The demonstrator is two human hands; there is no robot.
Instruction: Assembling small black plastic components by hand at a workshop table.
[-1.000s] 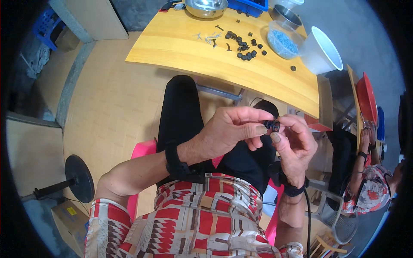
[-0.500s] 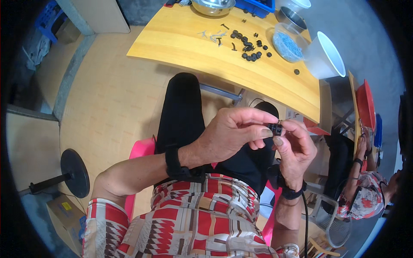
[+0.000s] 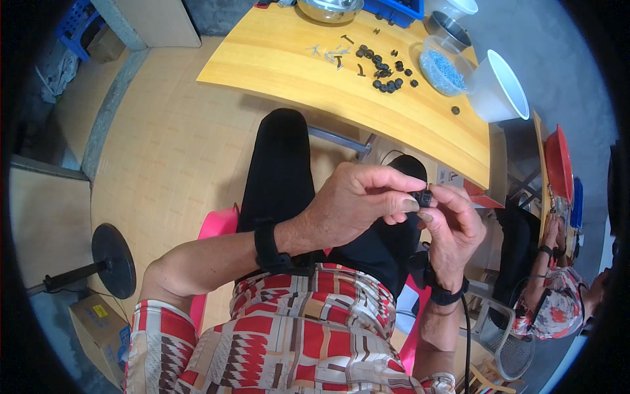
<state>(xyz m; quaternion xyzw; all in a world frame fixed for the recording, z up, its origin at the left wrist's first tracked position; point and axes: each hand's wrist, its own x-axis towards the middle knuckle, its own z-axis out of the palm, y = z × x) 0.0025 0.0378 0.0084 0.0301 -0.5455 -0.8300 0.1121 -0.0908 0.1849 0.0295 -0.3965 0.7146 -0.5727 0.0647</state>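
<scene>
Over my lap, just off the table's near edge, my left hand (image 3: pixel 351 202) pinches a small black ribbed plastic part (image 3: pixel 425 197) between thumb and forefinger. My right hand (image 3: pixel 457 221) grips the same part from the other side, so the fingertips of both hands almost meet. Fingers cover most of it, and its exact kind cannot be made out. On the wooden table (image 3: pixel 282 69) lie several black round plastic parts (image 3: pixel 392 85), loose and in short rows. Beside them are silver screw-like pieces (image 3: pixel 330 56) and a few thin black pins (image 3: pixel 361 70).
A clear bowl of light blue bits (image 3: pixel 441 67) and a white bucket (image 3: pixel 502 85) stand at the table's right. Farther back are a metal bowl (image 3: pixel 330 10) and a blue crate (image 3: pixel 410 13). At far right another person (image 3: pixel 550 299) works near a red tub (image 3: pixel 558 164).
The whole view has shifted slightly. Both hands keep hold of the black part, which looks turned a little between the fingertips. The other person's hands have moved slightly.
</scene>
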